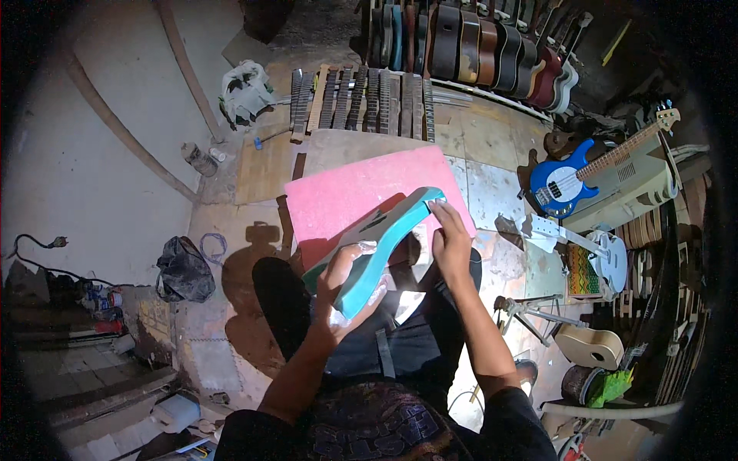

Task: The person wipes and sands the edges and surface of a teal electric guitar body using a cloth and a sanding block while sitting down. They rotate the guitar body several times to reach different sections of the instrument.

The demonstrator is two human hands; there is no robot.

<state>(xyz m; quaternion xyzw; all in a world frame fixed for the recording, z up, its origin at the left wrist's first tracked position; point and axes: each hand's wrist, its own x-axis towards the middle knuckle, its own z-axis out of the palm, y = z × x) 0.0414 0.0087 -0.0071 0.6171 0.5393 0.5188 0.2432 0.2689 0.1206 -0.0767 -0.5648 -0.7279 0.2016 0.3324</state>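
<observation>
My left hand (346,288) grips the near end of a teal guitar body (400,230), held tilted on its side over my lap, with white residue on the fingers. My right hand (451,238) presses bent fingers on the edge at the body's far end; a small pale patch shows at the fingertips, too small to name. A large pink board (346,192) lies just beyond the body, behind it from my view.
Guitar necks (361,104) lie in a row ahead, below racked guitar bodies (477,46). At right are a blue bass (555,186), a white guitar (611,261), a metal stand (530,315) and a natural-wood body (592,346). A black bag (184,273) sits at left.
</observation>
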